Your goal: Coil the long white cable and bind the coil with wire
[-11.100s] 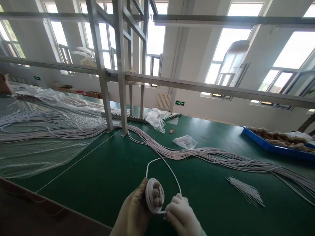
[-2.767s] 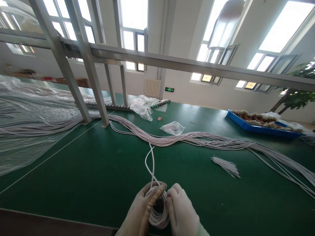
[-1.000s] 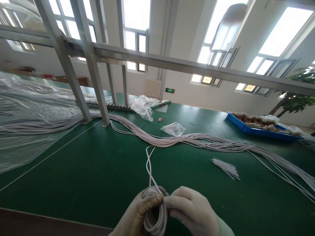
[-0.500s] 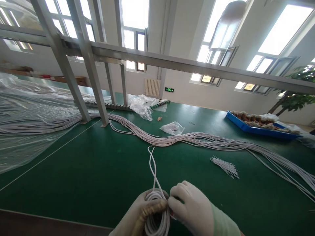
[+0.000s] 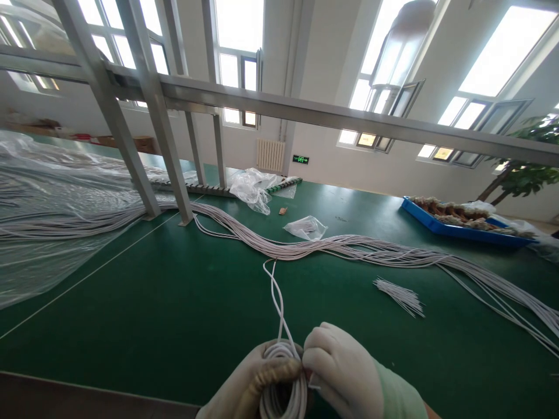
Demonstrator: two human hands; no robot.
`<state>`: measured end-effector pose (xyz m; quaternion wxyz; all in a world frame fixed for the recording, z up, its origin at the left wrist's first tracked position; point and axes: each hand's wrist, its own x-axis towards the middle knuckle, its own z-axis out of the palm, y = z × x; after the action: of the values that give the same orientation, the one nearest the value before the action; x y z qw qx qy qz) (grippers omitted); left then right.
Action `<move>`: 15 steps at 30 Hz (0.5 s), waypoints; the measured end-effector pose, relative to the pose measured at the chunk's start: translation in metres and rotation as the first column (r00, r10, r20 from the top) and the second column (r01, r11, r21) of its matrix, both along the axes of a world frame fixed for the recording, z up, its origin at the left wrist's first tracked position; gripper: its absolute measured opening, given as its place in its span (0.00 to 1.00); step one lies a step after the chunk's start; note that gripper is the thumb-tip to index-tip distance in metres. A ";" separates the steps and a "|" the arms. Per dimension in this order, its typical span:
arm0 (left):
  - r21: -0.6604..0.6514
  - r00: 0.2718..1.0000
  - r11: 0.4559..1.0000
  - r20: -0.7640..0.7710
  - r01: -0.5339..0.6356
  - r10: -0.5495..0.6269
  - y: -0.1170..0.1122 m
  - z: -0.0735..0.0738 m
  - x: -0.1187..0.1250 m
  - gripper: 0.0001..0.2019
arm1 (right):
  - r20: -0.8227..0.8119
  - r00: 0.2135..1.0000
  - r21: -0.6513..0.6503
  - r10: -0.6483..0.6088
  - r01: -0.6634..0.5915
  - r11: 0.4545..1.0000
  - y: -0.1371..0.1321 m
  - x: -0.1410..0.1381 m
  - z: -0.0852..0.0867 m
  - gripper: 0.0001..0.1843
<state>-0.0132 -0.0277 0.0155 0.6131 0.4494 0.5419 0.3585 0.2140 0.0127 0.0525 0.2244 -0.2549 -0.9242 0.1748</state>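
My left hand (image 5: 262, 372), in a pale glove with a dark-stained thumb, grips a coil of white cable (image 5: 286, 401) at the bottom centre. The thumb lies across the front of the loops. Close against the coil's right side, my right hand (image 5: 343, 366), also gloved, has its fingers closed in a pinch. A small whitish end (image 5: 313, 384) shows below those fingers; what it belongs to is hidden. From the top of the coil two crossed cable strands (image 5: 277, 297) run away over the green table (image 5: 174, 314) toward a long bundle of white cables (image 5: 301, 249).
Several short white strips (image 5: 399, 297) lie right of centre. Behind the bundle are a clear plastic bag (image 5: 306, 228) and a blue tray (image 5: 463, 231) of brown and pale pieces. Metal posts (image 5: 163, 128) stand at left beside plastic sheeting (image 5: 52, 256).
Both hands and the coil have shifted slightly right. The strands running from the coil have shifted with them. The bundle and the other items stay where they were.
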 end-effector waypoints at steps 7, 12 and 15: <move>0.079 0.996 0.997 -0.088 -0.005 0.012 -0.006 -0.011 -0.004 0.08 | 0.021 0.999 0.014 0.048 -0.049 0.999 0.000 0.002 0.012 0.09; -0.010 0.976 0.989 0.166 0.145 -0.141 0.006 0.019 0.001 0.08 | 0.016 1.000 0.077 0.012 -0.013 0.997 -0.001 -0.005 0.007 0.12; -0.065 0.992 0.995 0.107 0.076 -0.068 0.005 0.024 0.000 0.11 | 0.035 0.999 0.126 0.002 -0.006 0.992 0.000 -0.007 0.003 0.11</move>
<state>-0.0130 -0.0228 0.0391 0.6681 0.4281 0.5045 0.3403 0.2072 0.0124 0.0554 0.2234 -0.2414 -0.9377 0.1120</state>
